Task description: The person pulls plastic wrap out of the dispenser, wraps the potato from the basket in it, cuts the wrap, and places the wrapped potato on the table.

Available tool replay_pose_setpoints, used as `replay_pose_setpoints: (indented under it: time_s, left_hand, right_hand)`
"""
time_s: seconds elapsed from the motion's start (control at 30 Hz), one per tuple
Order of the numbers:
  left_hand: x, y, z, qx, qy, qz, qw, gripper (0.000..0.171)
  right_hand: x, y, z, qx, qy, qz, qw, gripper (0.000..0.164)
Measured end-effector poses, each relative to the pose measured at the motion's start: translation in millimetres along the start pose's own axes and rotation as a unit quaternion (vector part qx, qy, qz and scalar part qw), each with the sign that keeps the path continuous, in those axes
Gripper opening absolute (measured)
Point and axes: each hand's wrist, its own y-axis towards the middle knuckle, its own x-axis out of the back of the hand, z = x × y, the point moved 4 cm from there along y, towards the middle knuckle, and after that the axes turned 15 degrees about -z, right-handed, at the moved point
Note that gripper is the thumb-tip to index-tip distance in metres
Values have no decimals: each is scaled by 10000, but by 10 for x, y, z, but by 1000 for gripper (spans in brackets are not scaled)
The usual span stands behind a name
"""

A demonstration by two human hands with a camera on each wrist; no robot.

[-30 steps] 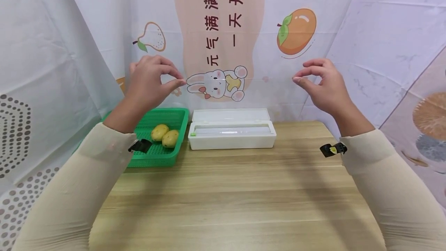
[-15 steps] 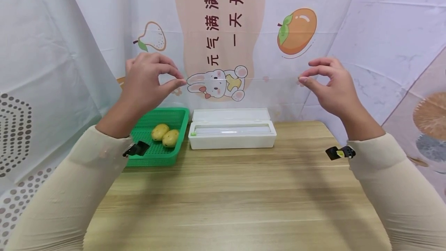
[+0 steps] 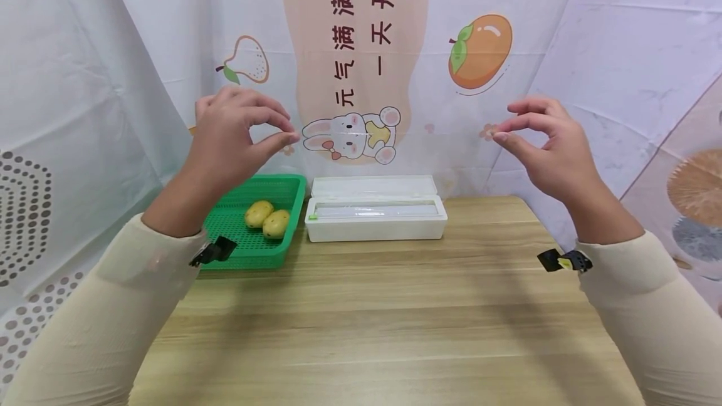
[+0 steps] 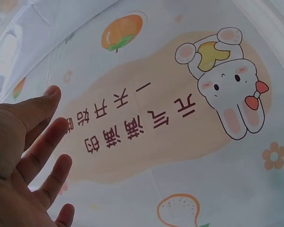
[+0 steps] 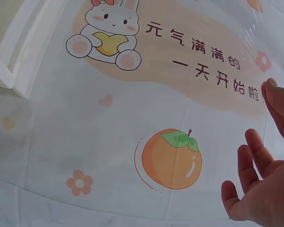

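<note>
Both hands are raised in front of the printed curtain, above the far side of the table. My left hand (image 3: 225, 133) pinches clear cling film between thumb and index finger, and my right hand (image 3: 555, 149) pinches it on the other side. Glossy streaks of the cling film (image 5: 248, 40) show near the right fingertips in the right wrist view; the rest of the sheet is almost invisible. Below and between the hands stands a white cling film dispenser (image 3: 375, 229), its lid (image 3: 373, 187) tipped back and a roll inside.
A green basket (image 3: 242, 262) stands left of the dispenser, with one potato (image 3: 259, 213) beside another potato (image 3: 276, 224) in it. The wooden table (image 3: 361, 318) reaches toward me. A printed curtain (image 3: 361, 30) hangs behind, and further sheets hang at both sides.
My right hand has moved right and slightly down, and my left hand has shifted a little left, so they are further apart. Dispenser, basket and potatoes have stayed in place.
</note>
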Motion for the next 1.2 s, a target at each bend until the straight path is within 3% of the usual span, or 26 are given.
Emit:
replay_pose_setpoints:
  time_s: [0.37,0.6,0.93,1.13,1.2]
  left_hand:
    - [137,-176,-164,-542,-289,-379,9974,12]
    - [236,-362,-280,-904,-503,-490,9934,14]
    - [337,-677,-425,-1280,-567,-384,9894,22]
    - [367,-901,-493,-1319,-771,-279,9879,13]
    - [377,-985,-516,-1308,-890,-262,9871,26]
  right_hand:
    - [142,-145,21,253,171,-123,9995,16]
    - [250,-351,78,599,119,-105,9981,10]
    - [399,-724,156,1054,16,148,9943,27]
    - [475,-940,175,1495,396,352,9873,35]
    - [481,-1016,177,1586,602,448,9845,34]
